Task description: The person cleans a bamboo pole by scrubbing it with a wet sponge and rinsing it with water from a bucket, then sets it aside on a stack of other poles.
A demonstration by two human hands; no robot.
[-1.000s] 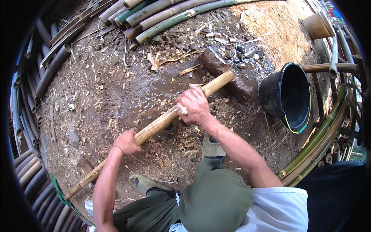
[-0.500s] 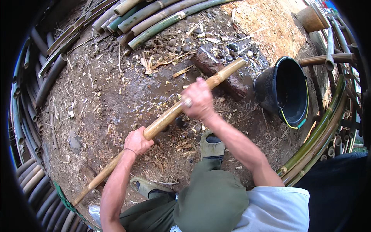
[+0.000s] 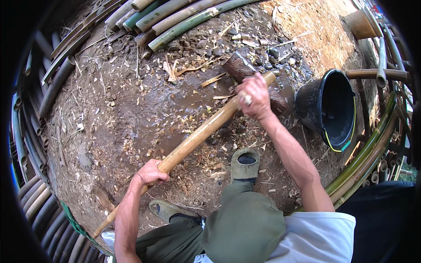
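Note:
A wet, light yellow-brown bamboo pole (image 3: 199, 136) slants across in front of me, from the lower left up to the right. My left hand (image 3: 151, 172) is closed round it below its middle. Nearer its upper end, my right hand (image 3: 255, 100) grips the pole; something small and pale shows at the fingers, too unclear to name. That upper end lies across a dark, wet log (image 3: 239, 66) on the ground, hiding part of it. At the lower left, the pole's thin end (image 3: 97, 233) passes behind my left forearm and reaches down beside a green strip.
A black bucket (image 3: 324, 109) with a yellow-green rim cord tilts right of the log. Bamboo poles lie stacked at the top (image 3: 175, 24), left (image 3: 57, 87) and right (image 3: 366, 162). Wood chips and pebbles litter the muddy ground. My sandalled feet (image 3: 245, 164) are close below the pole.
My right hand has slid up along the pole toward its upper end. My left hand has shifted slightly down and left. The view has moved a little, too.

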